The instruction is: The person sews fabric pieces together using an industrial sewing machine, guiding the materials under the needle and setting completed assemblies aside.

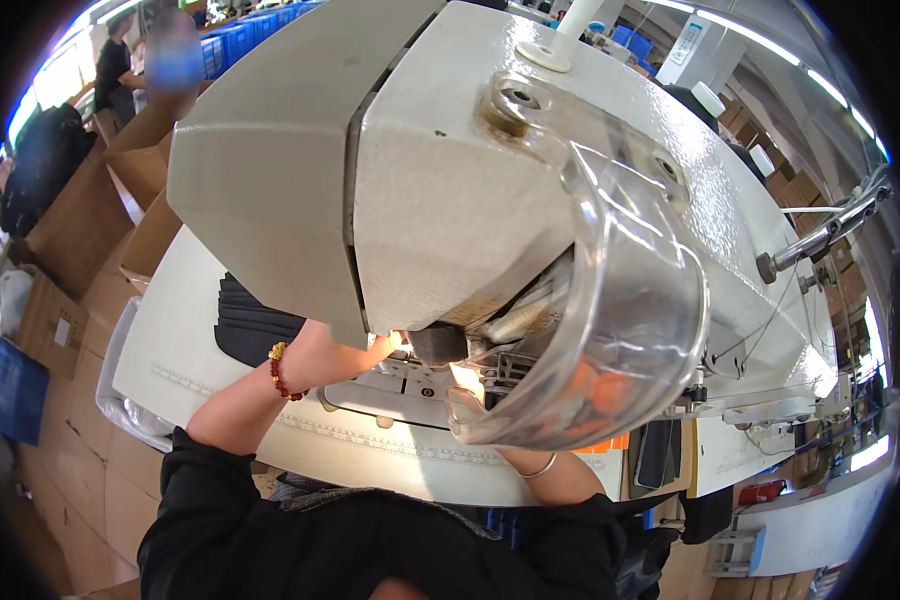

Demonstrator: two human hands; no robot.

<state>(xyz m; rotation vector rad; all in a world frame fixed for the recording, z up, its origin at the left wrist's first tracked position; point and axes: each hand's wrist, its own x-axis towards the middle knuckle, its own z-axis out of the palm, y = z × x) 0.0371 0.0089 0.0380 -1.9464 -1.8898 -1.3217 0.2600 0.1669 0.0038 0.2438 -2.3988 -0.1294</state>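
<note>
A large white sewing machine (450, 200) fills the middle of the view, and its head hides much of the stitching area. My left hand (335, 360), with a beaded bracelet at the wrist, reaches in under the head. Its visible digit points at a small dark rounded piece (438, 344); whether that is cloth or a machine part I cannot tell. The other left fingers are hidden, and the hand looks closed. Behind the clear curved guard (650, 330), my right hand (468, 382) shows only a bit of finger by the metal plate (410, 385); its grip is hidden.
A stack of black cloth pieces (255, 325) lies on the white table (185, 350) at left. A dark phone-like slab (660, 455) rests at right. Cardboard boxes (80, 215) and a blue bin (15, 390) stand at left. Another person (115, 70) is far back.
</note>
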